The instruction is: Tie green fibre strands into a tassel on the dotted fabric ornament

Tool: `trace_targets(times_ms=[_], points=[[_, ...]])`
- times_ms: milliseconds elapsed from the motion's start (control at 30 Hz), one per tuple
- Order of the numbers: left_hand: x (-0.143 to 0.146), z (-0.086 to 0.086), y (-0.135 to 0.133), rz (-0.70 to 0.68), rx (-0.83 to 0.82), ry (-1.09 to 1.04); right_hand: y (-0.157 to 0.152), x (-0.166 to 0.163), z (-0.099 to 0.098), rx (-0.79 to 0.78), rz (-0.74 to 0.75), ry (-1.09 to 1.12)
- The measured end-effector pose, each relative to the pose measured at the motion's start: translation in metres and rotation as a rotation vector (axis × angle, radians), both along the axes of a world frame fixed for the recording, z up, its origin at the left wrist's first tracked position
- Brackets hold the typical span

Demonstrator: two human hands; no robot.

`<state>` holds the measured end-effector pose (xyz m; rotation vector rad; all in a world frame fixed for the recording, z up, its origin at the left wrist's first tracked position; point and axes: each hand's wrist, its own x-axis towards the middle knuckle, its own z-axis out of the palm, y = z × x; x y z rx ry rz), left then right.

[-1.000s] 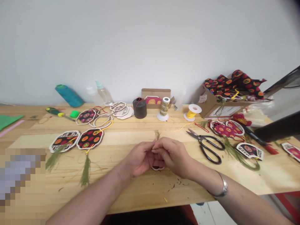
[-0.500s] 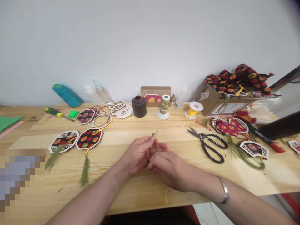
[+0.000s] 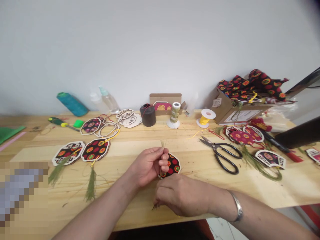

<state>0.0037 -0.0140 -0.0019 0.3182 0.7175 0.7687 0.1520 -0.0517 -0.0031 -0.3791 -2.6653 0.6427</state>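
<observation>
My left hand (image 3: 150,166) is closed, its thumb and fingers pinching a bundle of thin olive-green threads (image 3: 162,144) whose tips stick up above the thumb. Just below it, my right hand (image 3: 177,195) is closed too, with dark strand ends poking out beneath its fingers near the table's front edge. The bundle seems to run between both hands, though fingers cover most of it. Right behind the hands shows a pendant (image 3: 174,165) of black fabric with red and orange flowers in a pale scalloped frame, partly hidden by my fingers.
Black-handled scissors (image 3: 226,155) lie on the right. Two tasselled pendants (image 3: 95,150) are at left. Along the wall stand a black thread cone (image 3: 148,115), a green ribbon spool (image 3: 174,115), a yellow cord spool (image 3: 206,118) and a fabric-filled cardboard box (image 3: 228,111). A screwdriver (image 3: 57,121) lies far left.
My right hand has moved down and slightly left, away from the left fingers. The left fingers have curled in more. The flowered pendant has come into view behind them.
</observation>
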Motion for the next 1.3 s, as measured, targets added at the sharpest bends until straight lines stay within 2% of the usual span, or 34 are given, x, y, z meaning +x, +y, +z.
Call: trace_targets(times_ms=[333,600,833,933,1033,1100,1167,1233,1300], points=[[0.002,0.0,-0.002,-0.001,0.048,0.045,0.002,-0.002,-0.004,0.014,0.044,-0.094],[0.0,-0.002,-0.001,0.014,0.062,0.041,-0.002,-0.003,0.004,-0.005,0.063,-0.132],[0.001,0.0,-0.002,0.014,0.13,0.14,0.0,-0.004,0.001,-0.008,0.081,-0.108],[0.001,0.0,-0.001,0.05,0.169,0.181,-0.001,-0.003,0.0,-0.12,0.106,-0.007],[0.001,-0.001,-0.001,0.087,0.196,0.212,0.001,0.003,0.007,-0.371,0.098,0.241],[0.001,-0.001,-0.001,0.087,0.211,0.232,0.01,0.008,0.012,-0.484,-0.082,0.447],[0.001,-0.001,-0.002,0.071,0.236,0.25,0.024,0.013,0.013,-0.52,-0.452,0.578],[0.001,0.001,-0.002,0.061,0.258,0.267,0.04,0.017,0.009,-0.563,-0.798,0.596],[0.002,0.003,-0.003,0.058,0.268,0.282,0.052,0.018,0.004,-0.702,-0.912,0.548]])
